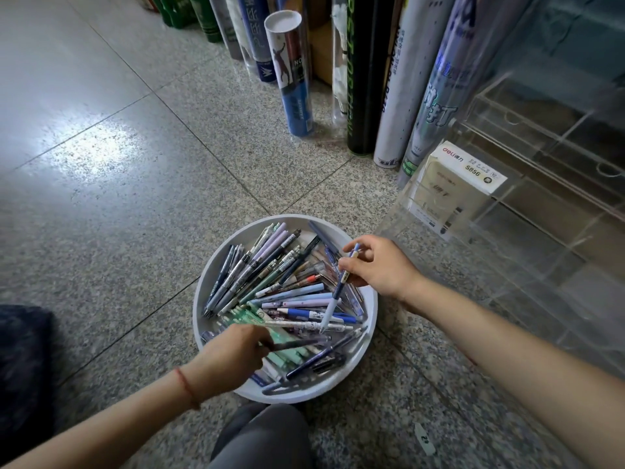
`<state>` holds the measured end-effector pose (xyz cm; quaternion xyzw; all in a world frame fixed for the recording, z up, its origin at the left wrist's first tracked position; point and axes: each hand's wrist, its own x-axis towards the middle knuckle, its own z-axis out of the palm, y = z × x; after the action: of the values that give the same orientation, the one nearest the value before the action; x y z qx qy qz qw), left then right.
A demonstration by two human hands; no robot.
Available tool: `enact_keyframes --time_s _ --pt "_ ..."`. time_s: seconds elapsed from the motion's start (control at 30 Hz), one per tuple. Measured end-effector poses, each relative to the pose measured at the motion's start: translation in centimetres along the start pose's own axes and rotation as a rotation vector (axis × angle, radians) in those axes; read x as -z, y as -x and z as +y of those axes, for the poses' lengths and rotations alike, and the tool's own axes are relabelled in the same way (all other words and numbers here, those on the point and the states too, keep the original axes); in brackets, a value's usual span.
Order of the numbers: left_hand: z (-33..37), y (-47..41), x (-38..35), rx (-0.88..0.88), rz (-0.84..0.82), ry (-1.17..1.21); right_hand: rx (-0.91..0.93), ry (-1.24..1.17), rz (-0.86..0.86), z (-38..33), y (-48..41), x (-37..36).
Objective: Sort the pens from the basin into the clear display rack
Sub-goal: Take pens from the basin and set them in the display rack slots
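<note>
A white round basin sits on the speckled floor, filled with several pens in blue, lilac, green and dark colours. My right hand hovers over the basin's right side and pinches a blue-and-white pen, tip pointing down. My left hand is at the basin's near edge, closed around a dark pen that lies across the pile. The clear display rack stands to the right of the basin, its compartments see-through.
A white Deli pen box sits inside the rack's left end. Tall shuttlecock tubes lean along the back behind the basin. My knee is just below the basin. A small white tag lies on the floor.
</note>
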<state>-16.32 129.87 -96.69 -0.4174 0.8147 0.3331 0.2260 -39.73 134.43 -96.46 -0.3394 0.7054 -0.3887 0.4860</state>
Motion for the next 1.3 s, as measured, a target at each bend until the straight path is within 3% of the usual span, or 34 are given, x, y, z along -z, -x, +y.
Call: enact_keyframes --time_s 0.13,0.27,0.57,0.73,0.83,1.03,1.17,1.3 --pt "-0.3 1.4 3.1 0.155 -0.253 0.369 0.072 0.032 -0.085 -2.8 0.2 0.8" --pt "0.9 2.9 5.5 0.205 -0.305 0.743 0.154 -0.093 -0.133 -6.8 1.1 3.0" --pt "11.2 4.1 14.0 -0.127 -0.028 1.167 0.358 -0.185 -0.166 -15.5 5.6 10.3" --pt "20.8 4.9 18.0 -0.48 0.156 1.139 0.462 -0.136 -0.115 -19.6 10.3 16.1" --pt "27.4 5.8 20.1 -0.718 0.219 1.011 0.564 -0.127 0.037 -21.9 14.0 20.5" --pt "38.3 7.4 21.2 -0.905 0.407 1.012 0.73 -0.162 0.474 -23.8 20.7 28.1" --pt "41.7 8.0 18.9 -0.903 0.284 1.094 0.864 -0.144 0.816 -23.2 24.8 31.9" --pt "45.8 9.3 15.8 -0.989 0.236 1.061 1.184 -0.227 1.248 -22.4 29.3 35.1"
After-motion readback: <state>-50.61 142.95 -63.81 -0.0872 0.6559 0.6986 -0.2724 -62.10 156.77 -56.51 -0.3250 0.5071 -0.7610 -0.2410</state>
